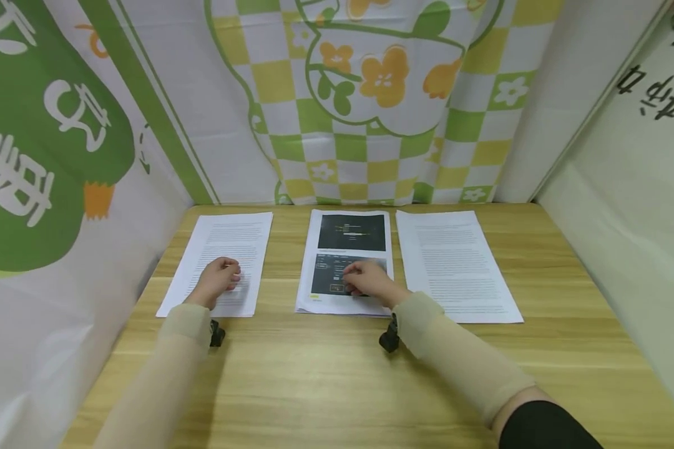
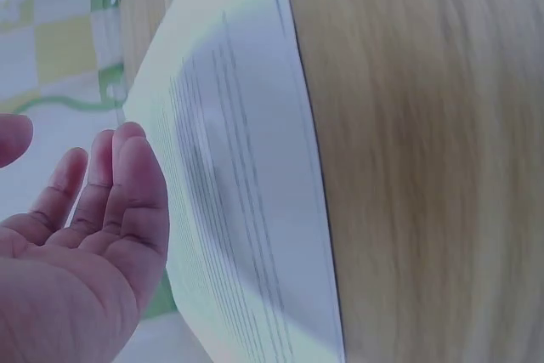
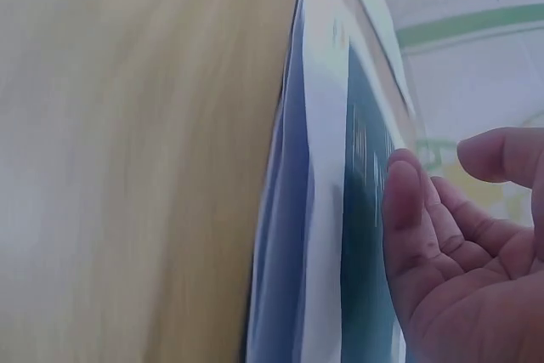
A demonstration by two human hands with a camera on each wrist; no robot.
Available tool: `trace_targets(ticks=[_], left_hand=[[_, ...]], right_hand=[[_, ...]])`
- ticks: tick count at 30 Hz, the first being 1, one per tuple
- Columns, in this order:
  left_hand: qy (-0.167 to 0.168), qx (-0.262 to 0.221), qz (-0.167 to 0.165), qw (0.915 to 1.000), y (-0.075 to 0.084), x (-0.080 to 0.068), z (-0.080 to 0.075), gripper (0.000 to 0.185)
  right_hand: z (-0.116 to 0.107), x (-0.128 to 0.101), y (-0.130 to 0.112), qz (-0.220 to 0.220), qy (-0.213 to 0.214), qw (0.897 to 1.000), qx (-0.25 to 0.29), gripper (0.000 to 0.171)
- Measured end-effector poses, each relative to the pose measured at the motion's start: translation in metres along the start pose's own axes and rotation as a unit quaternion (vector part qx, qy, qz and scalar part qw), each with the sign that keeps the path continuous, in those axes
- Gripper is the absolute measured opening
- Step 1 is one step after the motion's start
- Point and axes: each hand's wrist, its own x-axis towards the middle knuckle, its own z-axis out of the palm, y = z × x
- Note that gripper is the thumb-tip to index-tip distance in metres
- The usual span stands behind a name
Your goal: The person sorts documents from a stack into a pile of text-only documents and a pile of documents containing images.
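Three sets of paper lie side by side on a wooden table (image 1: 337,374). My left hand (image 1: 218,279) hovers over the lower part of the left text sheet (image 1: 224,249), fingers (image 2: 127,184) relaxed and holding nothing. My right hand (image 1: 367,279) sits over the lower dark picture of the middle stack (image 1: 348,240), fingers (image 3: 408,210) loosely bent, touching or just above the top page. In the right wrist view the middle stack (image 3: 319,210) shows several layered sheets. A third text sheet (image 1: 455,262) lies at the right, untouched.
Patterned cloth walls (image 1: 359,93) close in the table at the back and on both sides. Bare wood stretches from the papers to the near edge. Small black wrist mounts (image 1: 389,340) hang under both sleeves.
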Motion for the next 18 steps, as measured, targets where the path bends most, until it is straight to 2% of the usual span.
trace_targets(ticks=[4, 9, 18], left_hand=[[0.005, -0.003, -0.005, 1.0, -0.003, -0.006, -0.013, 0.047], [0.015, -0.01, -0.005, 0.9998, -0.004, -0.012, -0.027, 0.051], [0.048, -0.028, -0.032, 0.9979, -0.014, -0.02, -0.051, 0.058]], right_hand=[[0.019, 0.004, -0.009, -0.008, -0.029, 0.998, 0.056, 0.029], [0.036, 0.007, -0.021, -0.012, -0.046, 0.996, 0.077, 0.03], [0.065, 0.013, -0.035, -0.01, -0.057, 0.993, 0.105, 0.028]])
